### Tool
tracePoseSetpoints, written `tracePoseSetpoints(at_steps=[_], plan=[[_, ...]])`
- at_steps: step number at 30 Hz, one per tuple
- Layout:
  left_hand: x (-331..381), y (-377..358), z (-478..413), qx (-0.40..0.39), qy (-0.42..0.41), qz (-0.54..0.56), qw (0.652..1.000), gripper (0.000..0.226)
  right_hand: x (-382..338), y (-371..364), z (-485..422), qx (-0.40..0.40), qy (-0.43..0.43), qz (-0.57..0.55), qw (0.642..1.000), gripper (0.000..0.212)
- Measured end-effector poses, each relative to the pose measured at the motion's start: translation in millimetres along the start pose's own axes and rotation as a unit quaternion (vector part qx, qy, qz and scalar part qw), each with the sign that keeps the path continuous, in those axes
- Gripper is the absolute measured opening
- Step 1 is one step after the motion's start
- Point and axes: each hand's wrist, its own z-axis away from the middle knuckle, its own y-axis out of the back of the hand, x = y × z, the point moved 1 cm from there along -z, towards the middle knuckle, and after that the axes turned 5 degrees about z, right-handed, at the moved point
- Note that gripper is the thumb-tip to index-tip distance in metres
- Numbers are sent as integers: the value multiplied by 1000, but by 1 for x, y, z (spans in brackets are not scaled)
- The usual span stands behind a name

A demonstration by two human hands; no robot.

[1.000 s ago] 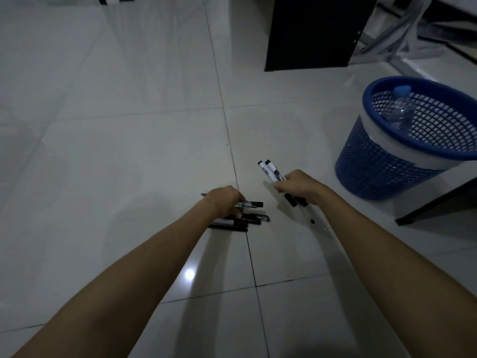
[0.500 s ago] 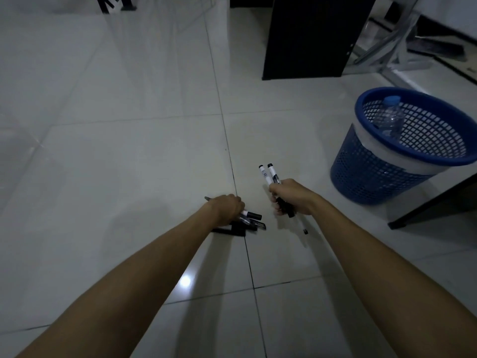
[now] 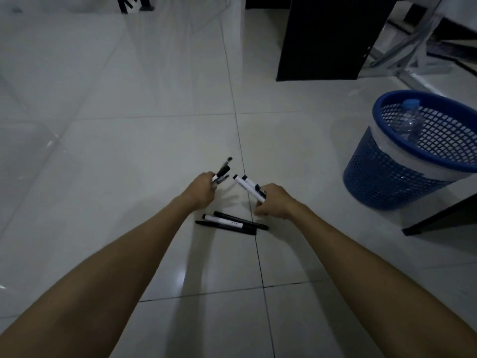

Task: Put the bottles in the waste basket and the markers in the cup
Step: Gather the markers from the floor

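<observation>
My left hand (image 3: pixel 202 188) is closed around a small bunch of black markers (image 3: pixel 222 171) that stick up and to the right. In my right hand (image 3: pixel 273 202) I grip two white-bodied markers (image 3: pixel 246 186), their tips pointing up-left. Three markers (image 3: pixel 229 223) lie side by side on the white tiled floor just below and between my hands. A blue mesh waste basket (image 3: pixel 382 187) stands to the right, and a clear plastic bottle with a blue cap (image 3: pixel 409 120) leans inside it. No cup is in view.
A black cabinet panel (image 3: pixel 327 37) stands at the back, beside a metal frame (image 3: pixel 402 60) at the far right. A dark table leg (image 3: pixel 438 215) crosses the floor just right of the basket. Open tiled floor (image 3: pixel 103 151) stretches to the left.
My left hand has lifted off the floor with some markers, leaving three lying there. My right hand has moved lower and nearer to the left hand, markers tilted more up-left.
</observation>
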Motion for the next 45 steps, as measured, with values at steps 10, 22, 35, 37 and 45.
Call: tracePoseSetpoints(at_steps=[10,22,35,37,45], plan=[[-24,11,21,-9,31,58,998,17,-22,-39,-17,-42,58,190,979,22],[3,-16,21,-144,-63,-83,984,31,37,2,-10,-2,-55,29,998,29],[18,-36,16,-191,-111,-216,951,30,55,11,5,41,-50,-107,992,24],[17,-33,17,-161,-91,-182,966,25,49,11,3,47,-38,-109,992,25],[-6,9,24,-34,12,77,996,12,2,-15,-5,-13,23,-8,1000,25]])
